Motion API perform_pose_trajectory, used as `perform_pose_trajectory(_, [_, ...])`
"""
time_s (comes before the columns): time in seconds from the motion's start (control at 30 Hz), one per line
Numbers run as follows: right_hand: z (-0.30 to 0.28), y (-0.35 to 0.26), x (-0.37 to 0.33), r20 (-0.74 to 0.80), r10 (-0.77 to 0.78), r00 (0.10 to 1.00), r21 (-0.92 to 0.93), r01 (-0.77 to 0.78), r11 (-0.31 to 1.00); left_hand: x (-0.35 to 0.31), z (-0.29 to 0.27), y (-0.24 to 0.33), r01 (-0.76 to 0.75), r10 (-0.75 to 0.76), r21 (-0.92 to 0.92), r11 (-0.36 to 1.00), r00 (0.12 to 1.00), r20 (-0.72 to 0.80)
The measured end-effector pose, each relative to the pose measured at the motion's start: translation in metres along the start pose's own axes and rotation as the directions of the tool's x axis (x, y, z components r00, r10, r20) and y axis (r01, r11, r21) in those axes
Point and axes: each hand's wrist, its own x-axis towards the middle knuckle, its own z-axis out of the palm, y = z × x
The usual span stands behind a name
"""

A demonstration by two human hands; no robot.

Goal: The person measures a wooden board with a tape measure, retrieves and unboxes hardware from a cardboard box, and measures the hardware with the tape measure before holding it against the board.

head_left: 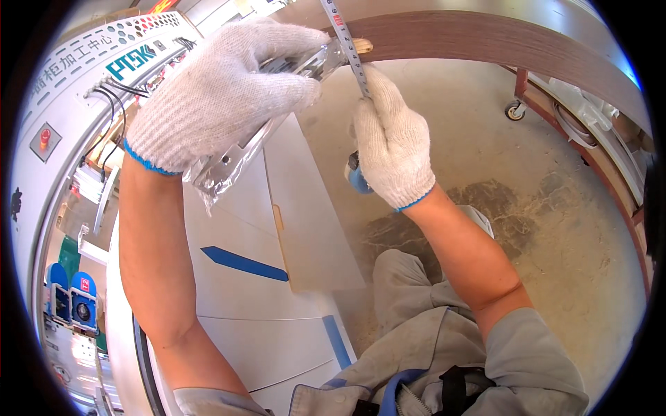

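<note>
My left hand (208, 97), in a white knitted glove with a blue cuff, grips a long metal piece in a clear plastic bag (232, 156); its exact kind is unclear. My right hand (395, 139), gloved the same way, pinches the tape measure blade (349, 52) between thumb and fingers. That blade runs up from the fingertips, past the bag's far end, over a wooden edge. A blue and black object (359, 177), partly hidden, shows under the right palm; it may be the tape's case. A small light wood piece (363, 46) lies beside the blade.
White panels (312, 215) with blue tape strips (243, 263) lie below my left arm. A grey machine (76, 90) with a red stop button (46, 139) stands left. Across the top curves a brown table edge (472, 35). At right is a cart with a caster (515, 109).
</note>
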Motion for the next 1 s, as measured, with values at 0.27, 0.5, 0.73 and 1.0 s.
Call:
perform_pose_trajectory(0.27, [-0.0008, 0.0019, -0.0005, 0.036, 0.010, 0.999, 0.002, -0.011, 1.000, -0.0013, 0.0023, -0.0014, 0.012, -0.011, 0.035, 0.999, 0.999, -0.036])
perform_pose_trajectory(0.5, [-0.0049, 0.0054, -0.0019, 0.044, -0.016, 0.999, 0.012, 0.016, 1.000, 0.0003, 0.0044, -0.0013, 0.012, -0.011, 0.022, 1.000, 0.999, -0.046])
perform_pose_trajectory(0.73, [-0.0048, 0.0021, -0.0026, 0.055, -0.017, 0.998, 0.027, 0.016, 1.000, -0.0012, 0.0012, -0.0021, 0.000, 0.001, 0.029, 1.000, 0.999, -0.046])
perform_pose_trajectory(1.0, [-0.0043, -0.0003, -0.0013, 0.068, 0.039, 0.997, 0.057, -0.042, 0.997, -0.0009, 0.0000, -0.0022, -0.001, 0.002, 0.025, 1.000, 1.000, -0.030])
